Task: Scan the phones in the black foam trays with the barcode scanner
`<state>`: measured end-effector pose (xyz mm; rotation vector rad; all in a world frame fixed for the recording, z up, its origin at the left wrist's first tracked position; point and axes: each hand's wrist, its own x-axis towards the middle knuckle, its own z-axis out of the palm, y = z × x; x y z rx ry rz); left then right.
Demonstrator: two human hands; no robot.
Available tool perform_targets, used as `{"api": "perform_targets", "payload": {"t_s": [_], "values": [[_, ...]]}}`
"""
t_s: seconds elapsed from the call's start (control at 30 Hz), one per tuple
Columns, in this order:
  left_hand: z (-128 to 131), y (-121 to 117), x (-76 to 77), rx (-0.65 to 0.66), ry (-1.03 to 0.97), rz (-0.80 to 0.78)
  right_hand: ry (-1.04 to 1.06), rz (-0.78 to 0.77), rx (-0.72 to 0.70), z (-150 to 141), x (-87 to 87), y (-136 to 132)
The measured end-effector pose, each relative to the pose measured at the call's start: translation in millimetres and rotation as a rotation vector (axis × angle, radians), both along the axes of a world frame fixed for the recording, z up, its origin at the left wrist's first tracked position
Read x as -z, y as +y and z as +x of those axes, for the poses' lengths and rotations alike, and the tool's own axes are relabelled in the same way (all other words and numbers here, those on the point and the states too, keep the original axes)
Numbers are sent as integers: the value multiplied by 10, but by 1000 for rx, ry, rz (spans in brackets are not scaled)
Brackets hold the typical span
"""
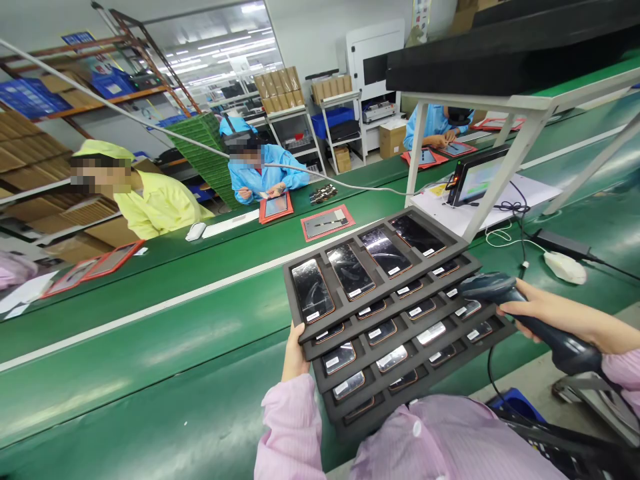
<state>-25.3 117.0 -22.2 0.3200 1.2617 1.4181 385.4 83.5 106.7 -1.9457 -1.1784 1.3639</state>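
Observation:
My right hand (537, 308) is wrapped round the handle of a dark barcode scanner (487, 287), whose head sits over the right edge of several stacked trays. My left hand (295, 353) grips the left front corner of the top dark foam tray (345, 308), its thumb on the rim and its other fingers hidden beneath. In that tray lie several glossy black phone screens (350, 270) with small white labels. The lower trays (380, 383) are staggered towards me, so only the labelled ends of their screens show.
A green conveyor bench (175, 360) runs across. On the right are a white mouse (565, 267), a small monitor (480, 179), cables and a white-legged shelf (493, 170). Across the bench, co-workers in blue (270, 170) and yellow (163, 200) sit near red mats (327, 223).

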Motion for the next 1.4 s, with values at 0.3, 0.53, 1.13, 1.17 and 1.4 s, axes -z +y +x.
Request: {"api": "perform_targets", "payload": {"t_s": [0.3, 0.53, 1.13, 1.17, 1.4], "values": [[33, -7, -87, 9, -27, -6, 89, -7, -42, -133, 107, -118], [53, -5, -99, 25, -39, 33, 173, -71, -142, -449, 391, -152], [35, 4, -57, 103, -47, 146, 210, -84, -168, -1355, 223, -458], [34, 9, -50, 106, -47, 149, 196, -87, -168, -1407, 222, -459], [35, 17, -55, 152, -75, 183, 127, -20, -89, -1503, 254, -499]]}}
